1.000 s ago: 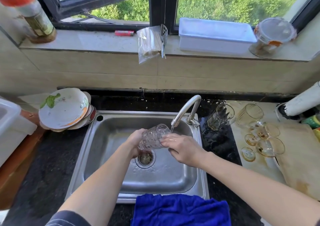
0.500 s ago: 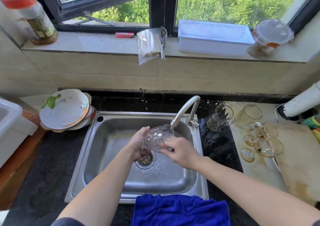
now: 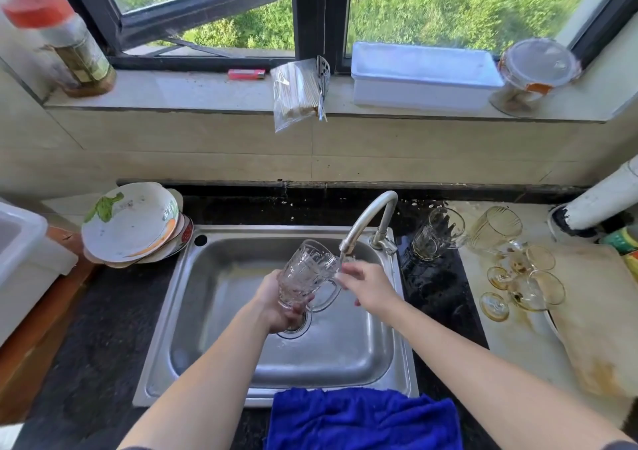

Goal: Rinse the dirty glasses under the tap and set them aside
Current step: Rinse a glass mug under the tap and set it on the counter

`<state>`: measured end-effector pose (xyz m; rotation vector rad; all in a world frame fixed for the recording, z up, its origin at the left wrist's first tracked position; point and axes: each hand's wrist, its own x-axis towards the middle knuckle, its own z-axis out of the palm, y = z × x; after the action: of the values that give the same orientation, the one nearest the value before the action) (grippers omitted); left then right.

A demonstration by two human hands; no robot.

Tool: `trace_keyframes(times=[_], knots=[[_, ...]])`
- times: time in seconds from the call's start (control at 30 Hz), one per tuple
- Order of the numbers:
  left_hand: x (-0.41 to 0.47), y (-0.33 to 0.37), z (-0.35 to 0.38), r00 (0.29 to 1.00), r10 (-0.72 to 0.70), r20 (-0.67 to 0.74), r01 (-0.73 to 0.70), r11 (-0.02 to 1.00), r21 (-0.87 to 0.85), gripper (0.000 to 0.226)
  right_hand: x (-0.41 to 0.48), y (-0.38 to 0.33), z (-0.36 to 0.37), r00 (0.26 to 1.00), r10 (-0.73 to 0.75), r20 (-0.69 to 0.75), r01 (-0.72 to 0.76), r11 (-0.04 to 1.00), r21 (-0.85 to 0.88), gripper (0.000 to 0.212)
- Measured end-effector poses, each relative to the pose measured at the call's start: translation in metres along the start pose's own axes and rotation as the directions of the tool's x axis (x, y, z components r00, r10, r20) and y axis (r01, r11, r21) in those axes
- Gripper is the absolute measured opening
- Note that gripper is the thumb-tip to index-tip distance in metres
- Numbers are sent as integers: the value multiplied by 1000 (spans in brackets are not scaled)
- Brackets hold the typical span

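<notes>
A patterned glass mug (image 3: 307, 273) is held tilted over the middle of the sink (image 3: 338, 356), its mouth raised to the spout of the tap (image 3: 371, 213), which is fixed at the sink's back right corner. The mug's base is gripped by the left hand (image 3: 279, 306), fingers curled round it, above the drain (image 3: 293, 329). The right hand (image 3: 369, 285) is kept unclenched, its fingers loosely spread, the tips set at the mug's rim just under the spout. On the table right of the sink, a clear glass (image 3: 435, 237), an amber tumbler (image 3: 493, 230) and stained stemmed glasses (image 3: 531, 284) are gathered. A blue cloth (image 3: 362, 418) is draped over the sink's front edge.
</notes>
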<state>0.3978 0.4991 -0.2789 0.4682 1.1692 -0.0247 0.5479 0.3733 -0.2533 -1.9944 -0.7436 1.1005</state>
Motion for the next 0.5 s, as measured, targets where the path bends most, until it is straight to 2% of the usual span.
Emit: trace_keyframes(times=[0.07, 0.13, 0.2, 0.27, 0.37, 0.5], knots=[[2, 0, 4, 998, -17, -66, 18, 1000, 15, 45, -3, 1, 5, 976, 161, 147, -187, 965, 185, 37], [5, -2, 6, 992, -22, -125, 31, 997, 73, 46, -10, 4, 5, 965, 183, 189, -226, 944, 239, 39], [5, -5, 14, 989, 29, -147, -4, 986, 166, 39, -8, 8, 5, 978, 156, 139, -187, 950, 250, 33], [3, -8, 27, 973, 173, -154, -124, 950, 288, 33, -3, 3, 5, 984, 164, 67, -177, 924, 340, 30], [1, -5, 52, 906, 386, -176, -281, 857, 432, 41, 0, -2, 5, 984, 175, 26, -171, 899, 403, 37], [-1, 2, 72, 867, 494, -70, -398, 769, 500, 43, -3, 4, -2, 976, 217, 36, -210, 868, 450, 36]])
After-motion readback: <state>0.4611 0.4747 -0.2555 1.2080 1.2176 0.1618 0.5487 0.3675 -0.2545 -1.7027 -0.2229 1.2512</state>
